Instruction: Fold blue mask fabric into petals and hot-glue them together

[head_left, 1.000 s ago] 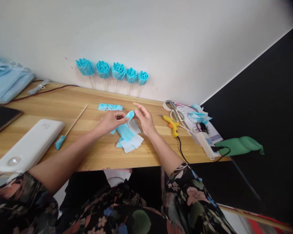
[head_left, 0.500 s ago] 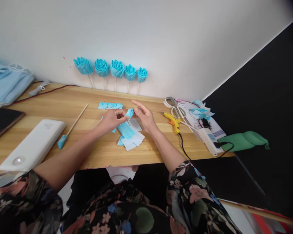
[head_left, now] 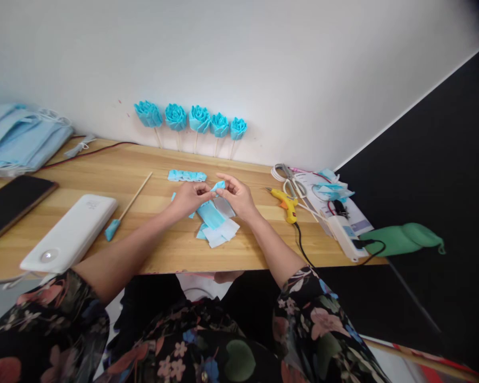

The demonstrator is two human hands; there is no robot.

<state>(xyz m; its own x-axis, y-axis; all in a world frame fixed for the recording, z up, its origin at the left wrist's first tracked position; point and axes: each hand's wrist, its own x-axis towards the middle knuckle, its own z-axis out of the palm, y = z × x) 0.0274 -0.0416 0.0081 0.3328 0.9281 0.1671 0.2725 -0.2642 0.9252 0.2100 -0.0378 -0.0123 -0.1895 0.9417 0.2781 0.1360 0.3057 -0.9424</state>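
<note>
Between the fingertips of my left hand (head_left: pixel 192 198) and my right hand (head_left: pixel 238 196) is a small folded piece of blue fabric (head_left: pixel 218 185). Both hands pinch it above the wooden table, thumbs and fingers closed at its two sides. Beneath them lie loose blue and white fabric pieces (head_left: pixel 222 233), overlapping one another. Just beyond my left hand, a row of folded blue pieces (head_left: pixel 187 175) rests on the wood. To the left lies a stick with a blue bud-shaped tip (head_left: pixel 112 230).
Several blue fabric roses (head_left: pixel 199 118) on sticks lean against the wall. At right are a yellow glue gun (head_left: pixel 286 204), scissors (head_left: pixel 293 186) and a power strip (head_left: pixel 345 236). A power bank (head_left: pixel 69 231), phone (head_left: pixel 16 205) and stacked face masks (head_left: pixel 22 135) occupy the left.
The folded piece has tilted flatter between my fingers, and my right hand has closed in on it. The whole view has shifted slightly, moving the table items rightward in the picture.
</note>
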